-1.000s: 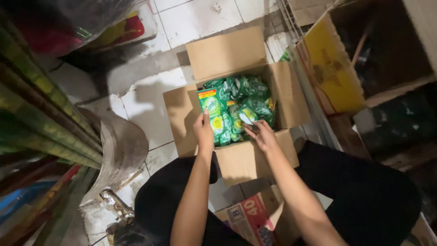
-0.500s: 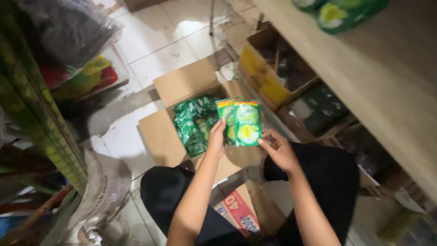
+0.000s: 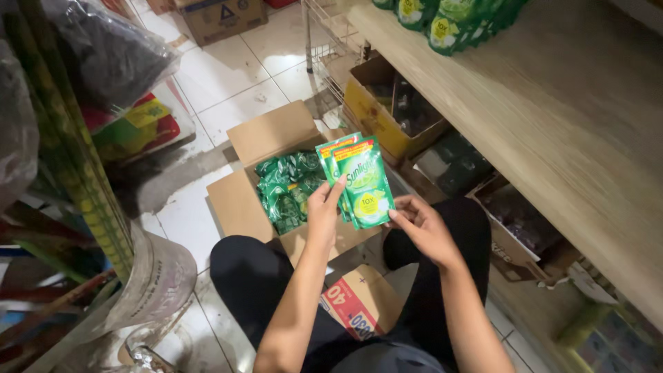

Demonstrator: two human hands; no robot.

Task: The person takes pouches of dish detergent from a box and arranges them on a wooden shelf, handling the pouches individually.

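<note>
I see the left hand [image 3: 323, 207] clenched around two green pouches [image 3: 359, 181], fanned upright above the open cardboard box [image 3: 242, 204]. The right hand [image 3: 421, 228] pinches their lower edge, steadying them. More pouches [image 3: 286, 190] lie packed inside that box, below the wooden shelf [image 3: 552, 110].

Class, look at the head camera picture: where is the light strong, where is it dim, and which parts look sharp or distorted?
Head view: the white floor tiles and wooden shelf are brightly lit; the left edge and lower corners lie in shadow; the green pouches held in the left hand and right hand look sharp, with slight sheen; straight shelf edges slant with the wide lens.
</note>
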